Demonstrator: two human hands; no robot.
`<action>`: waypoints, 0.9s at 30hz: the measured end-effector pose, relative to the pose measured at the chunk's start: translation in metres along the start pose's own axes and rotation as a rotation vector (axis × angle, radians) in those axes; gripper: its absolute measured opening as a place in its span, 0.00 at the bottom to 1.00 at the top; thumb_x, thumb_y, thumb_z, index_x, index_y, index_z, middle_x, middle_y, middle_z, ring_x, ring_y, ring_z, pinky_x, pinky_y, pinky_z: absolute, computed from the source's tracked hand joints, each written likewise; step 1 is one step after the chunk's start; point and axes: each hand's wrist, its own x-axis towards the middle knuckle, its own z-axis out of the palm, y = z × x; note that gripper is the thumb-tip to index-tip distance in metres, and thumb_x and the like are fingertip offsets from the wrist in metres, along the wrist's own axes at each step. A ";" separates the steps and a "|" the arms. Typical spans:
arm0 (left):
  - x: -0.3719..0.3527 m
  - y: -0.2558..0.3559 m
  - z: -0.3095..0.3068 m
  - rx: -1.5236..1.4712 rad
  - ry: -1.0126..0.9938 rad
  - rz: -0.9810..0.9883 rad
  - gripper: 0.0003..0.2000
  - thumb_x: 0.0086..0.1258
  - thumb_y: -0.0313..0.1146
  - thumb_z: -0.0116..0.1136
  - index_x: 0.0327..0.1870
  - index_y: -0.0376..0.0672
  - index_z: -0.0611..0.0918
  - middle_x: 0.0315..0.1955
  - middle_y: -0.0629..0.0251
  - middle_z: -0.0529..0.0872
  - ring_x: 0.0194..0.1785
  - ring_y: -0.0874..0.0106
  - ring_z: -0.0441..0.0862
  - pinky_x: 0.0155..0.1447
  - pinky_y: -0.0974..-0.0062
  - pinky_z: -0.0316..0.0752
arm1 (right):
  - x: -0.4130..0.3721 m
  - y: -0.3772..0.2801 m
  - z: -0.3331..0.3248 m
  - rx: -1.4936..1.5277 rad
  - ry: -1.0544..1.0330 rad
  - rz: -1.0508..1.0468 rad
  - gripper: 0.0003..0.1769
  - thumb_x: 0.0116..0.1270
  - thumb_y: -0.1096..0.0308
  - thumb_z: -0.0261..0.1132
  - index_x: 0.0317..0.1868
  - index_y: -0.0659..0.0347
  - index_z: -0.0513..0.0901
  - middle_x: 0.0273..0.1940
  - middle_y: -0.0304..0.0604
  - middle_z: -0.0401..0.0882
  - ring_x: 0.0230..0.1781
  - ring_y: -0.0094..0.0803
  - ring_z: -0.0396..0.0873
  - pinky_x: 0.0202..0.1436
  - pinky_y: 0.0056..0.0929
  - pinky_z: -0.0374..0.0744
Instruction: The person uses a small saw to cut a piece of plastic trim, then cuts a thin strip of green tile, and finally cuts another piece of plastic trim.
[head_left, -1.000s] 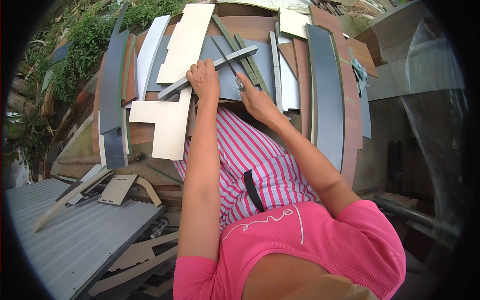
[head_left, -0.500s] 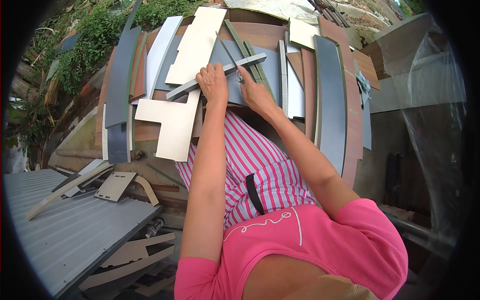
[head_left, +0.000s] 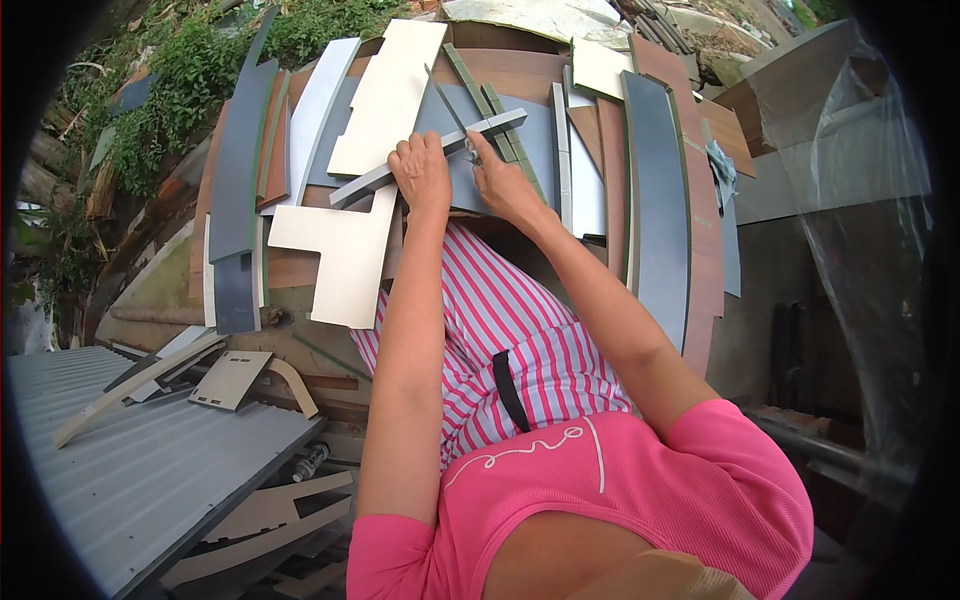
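Both arms stretch forward; left hand (head_left: 422,172) lies palm down, fingers curled, right hand (head_left: 500,185) pinched closed just beside it.

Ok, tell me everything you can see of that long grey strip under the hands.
The long grey strip is a narrow, straight bar that looks like laminated board, with a paler side edge. It lies slanted on a darker grey panel, right end higher in view. The left hand clamps its middle, fingers curled over it; the right hand holds a thin dark tool across it.

A long, narrow grey strip (head_left: 495,122) lies slantwise on a grey board (head_left: 540,140). A thin dark blade (head_left: 450,105) crosses its upper half, tilted.
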 end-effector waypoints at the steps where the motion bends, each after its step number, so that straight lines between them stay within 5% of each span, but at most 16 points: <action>1: 0.000 0.000 -0.001 0.004 0.004 -0.006 0.15 0.52 0.31 0.70 0.38 0.45 0.76 0.36 0.62 0.79 0.45 0.62 0.77 0.51 0.63 0.66 | 0.004 0.001 0.002 0.000 -0.003 -0.007 0.31 0.70 0.66 0.53 0.73 0.51 0.55 0.32 0.70 0.80 0.35 0.68 0.79 0.44 0.60 0.73; 3: -0.001 0.003 -0.004 -0.003 0.033 -0.008 0.03 0.65 0.27 0.52 0.35 0.45 0.78 0.33 0.62 0.79 0.44 0.63 0.77 0.52 0.65 0.66 | 0.008 -0.003 0.004 -0.001 0.001 0.035 0.31 0.70 0.65 0.52 0.72 0.51 0.56 0.33 0.70 0.80 0.36 0.68 0.79 0.44 0.61 0.73; 14: -0.004 0.005 -0.005 0.020 0.058 -0.001 0.02 0.64 0.27 0.52 0.35 0.46 0.77 0.33 0.63 0.79 0.43 0.65 0.76 0.51 0.66 0.66 | -0.058 -0.001 -0.002 0.034 -0.069 0.111 0.33 0.72 0.69 0.52 0.75 0.49 0.50 0.31 0.71 0.79 0.35 0.67 0.78 0.41 0.58 0.70; 27: 0.001 0.003 -0.005 0.011 0.025 -0.035 0.03 0.65 0.28 0.51 0.35 0.45 0.78 0.34 0.63 0.80 0.44 0.64 0.76 0.52 0.65 0.66 | -0.002 -0.010 -0.001 0.024 -0.013 0.061 0.31 0.70 0.67 0.53 0.73 0.53 0.56 0.31 0.72 0.79 0.35 0.69 0.78 0.44 0.62 0.72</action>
